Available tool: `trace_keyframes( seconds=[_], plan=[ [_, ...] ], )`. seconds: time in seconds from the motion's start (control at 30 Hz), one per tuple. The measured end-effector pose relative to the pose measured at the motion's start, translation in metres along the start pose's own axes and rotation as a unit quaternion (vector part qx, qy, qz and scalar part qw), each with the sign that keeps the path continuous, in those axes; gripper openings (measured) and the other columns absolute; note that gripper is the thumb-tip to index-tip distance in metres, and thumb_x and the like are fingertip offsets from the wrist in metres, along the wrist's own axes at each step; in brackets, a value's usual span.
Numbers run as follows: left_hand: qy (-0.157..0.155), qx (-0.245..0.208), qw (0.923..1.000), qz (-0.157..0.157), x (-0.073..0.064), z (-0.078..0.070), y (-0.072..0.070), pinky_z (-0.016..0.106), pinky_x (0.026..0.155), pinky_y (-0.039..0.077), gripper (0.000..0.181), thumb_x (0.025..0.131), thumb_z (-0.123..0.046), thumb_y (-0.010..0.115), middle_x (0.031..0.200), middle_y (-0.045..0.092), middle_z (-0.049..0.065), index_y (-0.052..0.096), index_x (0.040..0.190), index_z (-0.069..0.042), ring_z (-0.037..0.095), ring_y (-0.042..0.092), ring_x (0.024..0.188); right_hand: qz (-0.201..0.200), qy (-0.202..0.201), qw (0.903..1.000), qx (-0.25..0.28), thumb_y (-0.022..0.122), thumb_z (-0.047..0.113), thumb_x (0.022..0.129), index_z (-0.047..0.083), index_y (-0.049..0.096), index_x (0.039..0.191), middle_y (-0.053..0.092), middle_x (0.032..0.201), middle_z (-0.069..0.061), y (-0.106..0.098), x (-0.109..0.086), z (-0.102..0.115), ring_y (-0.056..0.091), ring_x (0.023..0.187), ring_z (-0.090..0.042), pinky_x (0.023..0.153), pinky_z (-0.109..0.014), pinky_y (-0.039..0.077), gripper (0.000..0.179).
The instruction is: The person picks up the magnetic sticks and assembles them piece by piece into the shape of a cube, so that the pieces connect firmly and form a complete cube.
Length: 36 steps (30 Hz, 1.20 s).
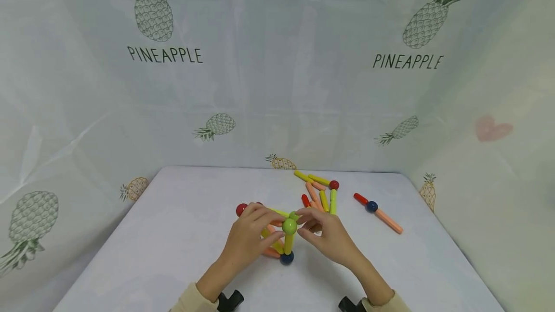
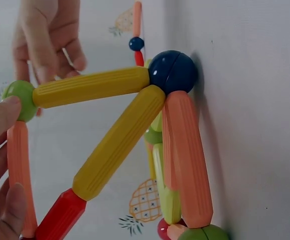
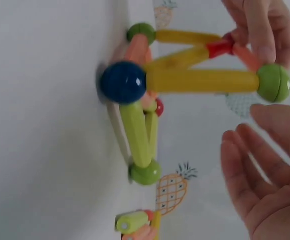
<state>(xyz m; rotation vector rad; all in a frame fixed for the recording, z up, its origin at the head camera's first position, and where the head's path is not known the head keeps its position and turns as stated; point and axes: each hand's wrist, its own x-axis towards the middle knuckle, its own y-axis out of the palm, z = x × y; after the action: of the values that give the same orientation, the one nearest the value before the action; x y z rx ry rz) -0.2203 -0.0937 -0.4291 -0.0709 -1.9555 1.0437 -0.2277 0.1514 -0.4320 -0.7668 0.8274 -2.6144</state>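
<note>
A standing frame of magnetic rods and balls is between both hands. Its green ball (image 1: 289, 226) tops a yellow rod (image 1: 288, 244) that rises from a dark blue ball (image 1: 286, 258) on the table. The left hand (image 1: 253, 233) pinches the green ball with its fingertips from the left. Close by on the right is the right hand (image 1: 328, 235), fingers spread and loosely bent, holding nothing. In the right wrist view, its thumb (image 3: 277, 120) lies just below the green ball. An orange rod (image 2: 20, 175) and a red rod (image 2: 60, 215) belong to the frame too.
Loose yellow, orange and red rods lie behind the right hand, with a red ball (image 1: 334, 185) among them. Farther right, a blue ball (image 1: 371, 206) joins a red and an orange rod. The white table (image 1: 173, 235) meets a pineapple-printed cloth (image 1: 277, 85) at the back.
</note>
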Motion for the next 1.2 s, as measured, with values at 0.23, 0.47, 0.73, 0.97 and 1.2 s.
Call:
trace_keyframes(
  seconds=[0.23, 0.47, 0.73, 0.97, 1.2],
  plan=[
    [-0.007, 0.004, 1.0, 0.002, -0.002, -0.004, -0.001, 0.02, 0.072, 0.05, 0.034, 0.078, -0.041, 0.082, 0.106, 0.062, -0.02, 0.07, 0.108, -0.03, 0.005, 0.045, 0.103, 0.04, 0.001, 0.9913, -0.125, 0.071, 0.0, 0.086, 0.009, 0.067, 0.117, 0.067, 0.11, -0.003, -0.003, 0.026, -0.038, 0.065, 0.084, -0.02, 0.074, -0.034, 0.056, 0.033],
    [-0.007, -0.015, 0.9999, 0.002, -0.004, -0.003, -0.001, 0.021, 0.071, 0.049, 0.034, 0.079, -0.046, 0.08, 0.106, 0.062, -0.02, 0.07, 0.108, -0.03, 0.005, 0.044, 0.102, 0.124, -0.022, 0.9777, -0.168, 0.071, -0.003, 0.085, 0.006, 0.071, 0.112, 0.07, 0.109, -0.006, 0.007, 0.05, -0.06, 0.064, 0.092, -0.022, 0.08, -0.032, 0.054, 0.028],
    [0.0, -0.026, 0.9993, 0.027, -0.004, -0.001, -0.004, 0.026, 0.081, 0.05, 0.035, 0.08, -0.046, 0.079, 0.108, 0.061, -0.02, 0.069, 0.11, -0.031, 0.006, 0.044, 0.107, 0.153, 0.008, 0.9747, -0.163, 0.076, 0.008, 0.086, 0.011, 0.071, 0.109, 0.068, 0.107, -0.001, 0.005, 0.045, -0.062, 0.06, 0.094, -0.023, 0.077, -0.03, 0.053, 0.024],
    [0.006, -0.048, 0.9969, 0.061, -0.005, 0.004, -0.011, 0.03, 0.089, 0.048, 0.037, 0.079, -0.052, 0.077, 0.109, 0.057, -0.023, 0.067, 0.11, -0.034, 0.004, 0.042, 0.109, 0.148, 0.019, 0.9704, -0.19, 0.082, 0.017, 0.08, 0.016, 0.073, 0.105, 0.066, 0.095, 0.006, 0.001, 0.035, -0.064, 0.055, 0.085, -0.019, 0.076, -0.028, 0.05, 0.027],
    [0.031, -0.069, 0.9948, 0.068, -0.01, 0.015, -0.02, 0.028, 0.093, 0.046, 0.043, 0.071, -0.046, 0.086, 0.112, 0.055, -0.025, 0.066, 0.107, -0.035, 0.004, 0.041, 0.114, 0.134, 0.022, 0.9657, -0.222, 0.086, 0.023, 0.075, 0.02, 0.074, 0.1, 0.063, 0.083, 0.008, 0.005, 0.028, -0.06, 0.053, 0.075, -0.011, 0.076, -0.027, 0.05, 0.028]
  ],
)
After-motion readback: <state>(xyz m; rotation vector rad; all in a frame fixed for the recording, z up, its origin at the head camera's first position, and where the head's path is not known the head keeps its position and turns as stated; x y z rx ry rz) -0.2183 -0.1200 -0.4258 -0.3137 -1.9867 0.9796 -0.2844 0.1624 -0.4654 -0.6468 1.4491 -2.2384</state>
